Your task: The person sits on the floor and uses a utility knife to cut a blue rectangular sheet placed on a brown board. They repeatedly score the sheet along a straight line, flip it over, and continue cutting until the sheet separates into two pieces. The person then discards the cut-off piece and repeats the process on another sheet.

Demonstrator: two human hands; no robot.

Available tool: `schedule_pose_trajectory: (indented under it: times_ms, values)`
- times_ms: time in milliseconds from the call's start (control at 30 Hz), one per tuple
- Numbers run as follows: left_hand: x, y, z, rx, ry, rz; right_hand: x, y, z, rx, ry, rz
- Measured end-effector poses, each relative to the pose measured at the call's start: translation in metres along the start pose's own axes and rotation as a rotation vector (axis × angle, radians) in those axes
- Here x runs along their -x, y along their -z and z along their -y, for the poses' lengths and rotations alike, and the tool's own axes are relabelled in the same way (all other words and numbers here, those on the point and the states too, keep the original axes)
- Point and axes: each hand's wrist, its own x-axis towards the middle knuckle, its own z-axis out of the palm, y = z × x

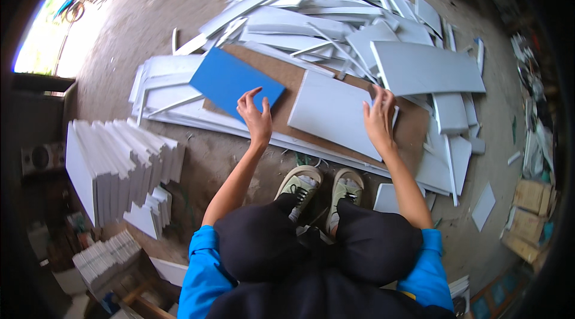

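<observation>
lying flat on a brown board [281, 94] on the ground, the white panel [335, 112] is a smooth pale rectangle, set slightly askew with its long edges running away from the person. beside it on the same board lies a bright blue panel [233, 79], tilted, with one corner pointing toward the heap behind. that heap of white offcuts [335, 25] spreads across the dirt floor beyond the board, strips and sheets overlapping at all angles, and a large grey-white sheet [425, 67] overlaps the board's far right corner, close to the white panel's right edge. to the left, well apart, a stack of white panels [120, 166] stands on edge in a neat row. two pale shoes [320, 187] sit just below the board's near edge.

the left hand [256, 116] rests on the near edge of the blue panel, fingers loosely spread and lifted a little, thumb out to the side, gripping nothing. the right hand [380, 118] lies at the right edge of the white panel, fingers extended and close together, touching its surface; whether they curl under the edge cannot be told.
</observation>
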Motion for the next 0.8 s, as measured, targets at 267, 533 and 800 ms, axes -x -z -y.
schedule_pose_trajectory:
  times_ms: [267,533,800]
  values:
    - [0.014,0.038,0.072,0.053,0.502,-0.169,-0.061,-0.134,0.119,-0.394,0.342,0.515]
    - [0.023,0.012,0.101,0.131,0.631,-0.222,-0.057,-0.171,0.120,-0.402,0.125,0.568]
    - [0.001,0.017,0.035,0.978,0.588,0.075,-0.066,-0.089,0.097,-0.551,-0.273,0.298]
